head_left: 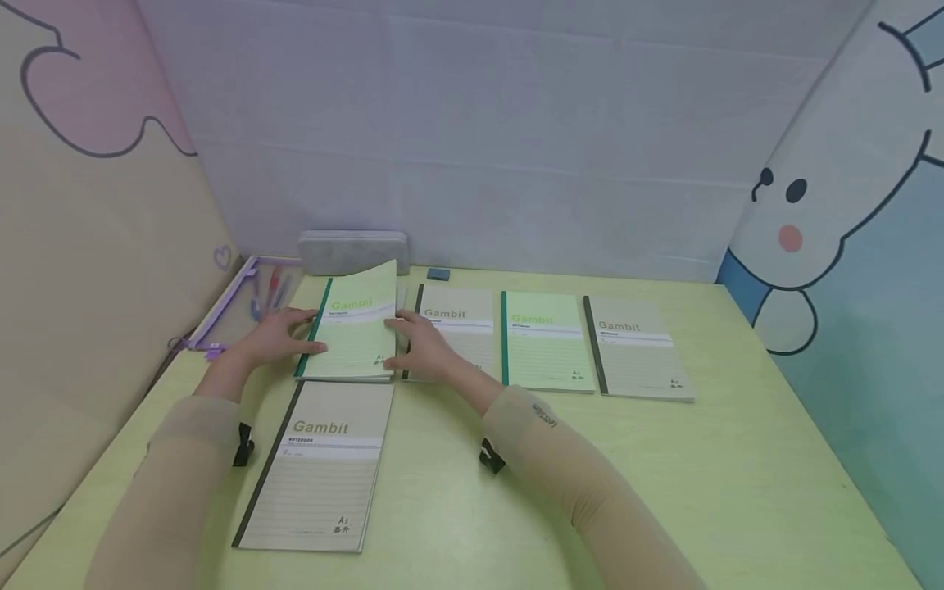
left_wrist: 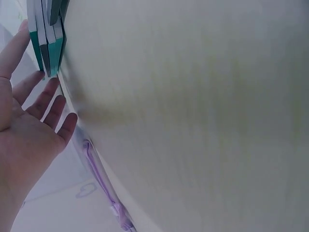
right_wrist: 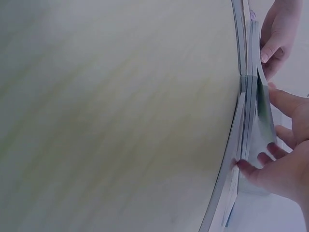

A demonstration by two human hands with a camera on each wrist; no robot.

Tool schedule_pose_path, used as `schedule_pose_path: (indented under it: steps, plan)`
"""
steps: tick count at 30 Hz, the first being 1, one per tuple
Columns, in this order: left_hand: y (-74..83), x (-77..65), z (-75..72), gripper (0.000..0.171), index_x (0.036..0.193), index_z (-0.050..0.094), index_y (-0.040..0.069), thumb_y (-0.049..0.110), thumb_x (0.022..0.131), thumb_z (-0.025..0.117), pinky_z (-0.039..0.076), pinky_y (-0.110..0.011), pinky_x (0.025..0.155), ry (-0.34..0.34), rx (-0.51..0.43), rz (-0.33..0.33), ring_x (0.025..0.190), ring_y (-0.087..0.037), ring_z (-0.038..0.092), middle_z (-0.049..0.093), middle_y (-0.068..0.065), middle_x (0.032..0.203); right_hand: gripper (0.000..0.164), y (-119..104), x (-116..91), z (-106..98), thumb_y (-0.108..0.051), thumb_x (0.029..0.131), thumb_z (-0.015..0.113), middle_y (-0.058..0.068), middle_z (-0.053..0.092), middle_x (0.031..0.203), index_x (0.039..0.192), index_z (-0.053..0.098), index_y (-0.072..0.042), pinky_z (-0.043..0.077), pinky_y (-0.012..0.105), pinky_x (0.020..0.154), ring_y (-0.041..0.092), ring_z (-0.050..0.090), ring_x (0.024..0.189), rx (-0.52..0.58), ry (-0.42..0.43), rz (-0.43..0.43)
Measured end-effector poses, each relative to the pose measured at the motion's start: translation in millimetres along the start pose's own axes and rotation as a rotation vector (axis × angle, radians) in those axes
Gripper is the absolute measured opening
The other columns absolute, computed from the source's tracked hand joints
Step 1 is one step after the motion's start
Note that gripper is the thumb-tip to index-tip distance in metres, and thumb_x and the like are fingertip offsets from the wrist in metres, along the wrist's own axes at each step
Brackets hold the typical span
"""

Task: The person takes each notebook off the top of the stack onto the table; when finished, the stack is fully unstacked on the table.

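A green-spined Gambit notebook [head_left: 357,324] lies on top of a stack at the left, its far right corner bent upward. My left hand [head_left: 279,336] is at its spine, thumb over the cover and fingers spread along the side. In the left wrist view, the stacked spines [left_wrist: 48,43] alternate green and grey beside the fingertips. My right hand [head_left: 424,348] touches the right edge with loosely spread fingers. The right wrist view shows the top notebook's raised edge [right_wrist: 265,113] against that hand [right_wrist: 289,154], with flatter notebooks beneath.
To the right lie a grey notebook [head_left: 460,328], partly behind my right hand, a green one [head_left: 546,348] and another grey one [head_left: 637,352]. A grey notebook [head_left: 317,475] lies in front. Behind are a grey case [head_left: 354,250], a blue eraser-like block [head_left: 438,274] and a purple-edged pouch [head_left: 221,307] with pens.
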State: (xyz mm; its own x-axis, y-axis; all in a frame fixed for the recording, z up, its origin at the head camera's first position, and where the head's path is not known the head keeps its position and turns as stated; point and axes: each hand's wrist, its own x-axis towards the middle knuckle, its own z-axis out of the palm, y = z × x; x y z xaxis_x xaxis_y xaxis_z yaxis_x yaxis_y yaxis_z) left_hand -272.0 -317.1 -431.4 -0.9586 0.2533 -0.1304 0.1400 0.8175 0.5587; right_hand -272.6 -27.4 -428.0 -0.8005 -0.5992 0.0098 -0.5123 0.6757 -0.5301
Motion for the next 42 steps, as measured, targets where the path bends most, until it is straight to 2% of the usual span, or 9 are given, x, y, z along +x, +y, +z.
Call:
schedule_pose_path:
  steps: [2,4,8,12,15,20,28,37,42]
  plan:
    - [-2.3,0.7,-0.2,0.09,0.146,0.029,-0.001,0.044,0.081,0.071,0.022,-0.065,0.103,0.003,-0.036,0.0,0.132,-0.053,0.023,0.026,-0.032,0.146,0.075,0,0,-1,-0.029,0.081,0.075,0.007,0.027,0.153,0.145,0.039,-0.013,0.03,0.035,0.11,0.023,0.033,0.137,0.02,0.021,-0.01]
    - [-4.6,1.2,-0.3,0.089,0.147,0.028,0.001,0.042,0.081,0.072,0.025,-0.066,0.102,0.01,-0.086,0.0,0.131,-0.053,0.025,0.027,-0.031,0.146,0.076,1,1,-2,-0.024,0.081,0.076,0.006,0.025,0.154,0.145,0.038,-0.013,0.038,0.031,0.104,0.02,0.046,0.128,0.075,0.035,-0.016]
    - [-8.5,2.9,-0.1,0.084,0.148,0.027,0.005,0.037,0.084,0.07,0.029,-0.064,0.099,0.054,-0.174,0.009,0.126,-0.047,0.035,0.041,-0.027,0.138,0.078,1,3,-5,-0.015,0.08,0.076,0.004,0.023,0.155,0.146,0.036,-0.013,0.047,0.02,0.085,0.012,0.062,0.103,0.196,0.061,-0.024]
    - [-5.8,3.8,-1.3,0.079,0.148,0.028,0.008,0.034,0.086,0.069,0.031,-0.058,0.098,0.122,-0.215,0.033,0.12,-0.04,0.041,0.051,-0.021,0.125,0.079,0,4,-14,-0.012,0.079,0.076,0.002,0.021,0.155,0.147,0.035,-0.014,0.048,0.017,0.075,0.009,0.063,0.098,0.272,0.07,-0.015]
    - [-0.7,4.9,-3.8,0.079,0.149,0.028,0.009,0.03,0.085,0.071,0.033,-0.053,0.094,0.176,-0.224,0.061,0.114,-0.037,0.044,0.054,-0.02,0.119,0.079,0,3,-22,-0.011,0.079,0.076,0.0,0.021,0.155,0.146,0.036,-0.015,0.048,0.017,0.074,0.01,0.062,0.099,0.292,0.076,-0.008]
    - [13.9,9.3,-10.3,0.08,0.149,0.028,0.013,0.022,0.084,0.073,0.034,-0.052,0.093,0.229,-0.237,0.105,0.107,-0.034,0.046,0.055,-0.019,0.112,0.074,1,0,-36,-0.009,0.08,0.075,0.0,0.024,0.154,0.145,0.039,-0.012,0.049,0.018,0.079,0.014,0.062,0.097,0.322,0.116,-0.03]
    - [41.6,9.3,-21.9,0.082,0.15,0.025,0.019,0.023,0.084,0.073,0.03,-0.053,0.1,0.203,-0.208,0.097,0.109,-0.034,0.045,0.053,-0.017,0.111,0.06,4,-9,-57,-0.008,0.086,0.068,0.003,0.032,0.149,0.141,0.044,-0.012,0.051,0.021,0.077,0.016,0.065,0.088,0.399,0.176,-0.07]
    - [68.5,10.3,-28.3,0.08,0.149,0.029,0.021,0.02,0.083,0.074,0.035,-0.051,0.096,0.288,-0.204,0.19,0.104,-0.028,0.047,0.054,-0.015,0.106,0.064,7,-25,-76,-0.008,0.085,0.07,0.0,0.031,0.15,0.142,0.043,-0.02,0.053,0.023,0.073,0.014,0.066,0.084,0.443,0.206,-0.052]
    - [85.1,5.2,-31.3,0.08,0.149,0.03,0.025,0.024,0.082,0.075,0.033,-0.049,0.099,0.287,-0.187,0.203,0.108,-0.027,0.047,0.055,-0.014,0.11,0.066,12,-37,-87,-0.011,0.085,0.07,-0.004,0.034,0.149,0.142,0.043,-0.026,0.053,0.026,0.073,0.012,0.067,0.083,0.463,0.212,-0.043]
